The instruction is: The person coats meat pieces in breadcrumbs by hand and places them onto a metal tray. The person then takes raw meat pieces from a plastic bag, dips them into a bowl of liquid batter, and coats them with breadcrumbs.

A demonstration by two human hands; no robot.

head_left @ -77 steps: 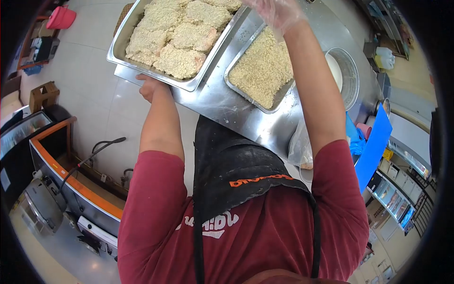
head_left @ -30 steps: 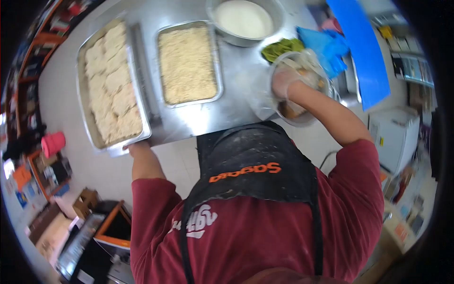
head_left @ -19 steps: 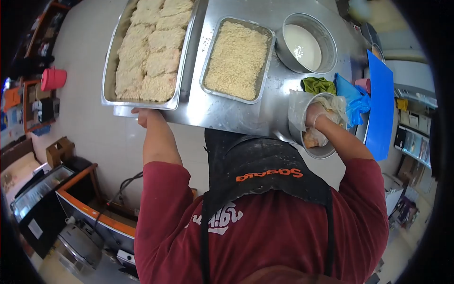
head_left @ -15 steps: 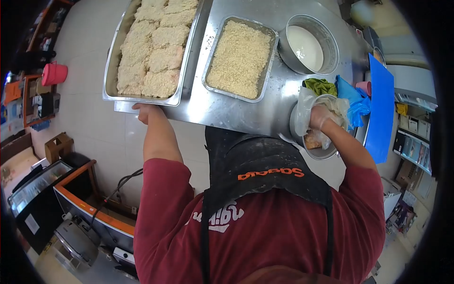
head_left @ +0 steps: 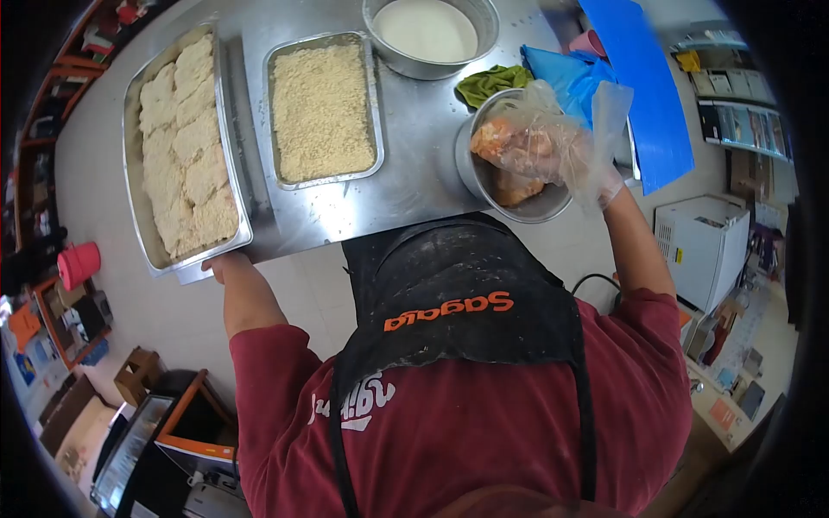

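Note:
My right hand (head_left: 561, 160), in a loose clear plastic glove, is closed around a piece of raw orange-tinted chicken (head_left: 494, 141). It holds the piece over a round metal bowl (head_left: 553, 207), where more raw chicken (head_left: 515, 188) lies. My left hand (head_left: 227, 264) touches the near right corner of a deep metal tray (head_left: 244, 226) at the table edge; its fingers are mostly hidden. Crumb-coated pieces (head_left: 186, 147) fill that tray in two rows. A shallower tray (head_left: 380, 142) of pale crumbs (head_left: 321, 112) sits between it and the bowl.
A metal pan (head_left: 380, 52) of white liquid (head_left: 427, 30) stands behind the bowl. A green cloth (head_left: 490, 84), a blue plastic bag (head_left: 561, 76) and an upright blue board (head_left: 643, 95) are around the bowl's far right side. The steel table (head_left: 414, 138) ends at my apron.
My right hand has come up from inside the bowl with a piece of chicken in it. The view has shifted to the right; my left hand stays by the tray corner.

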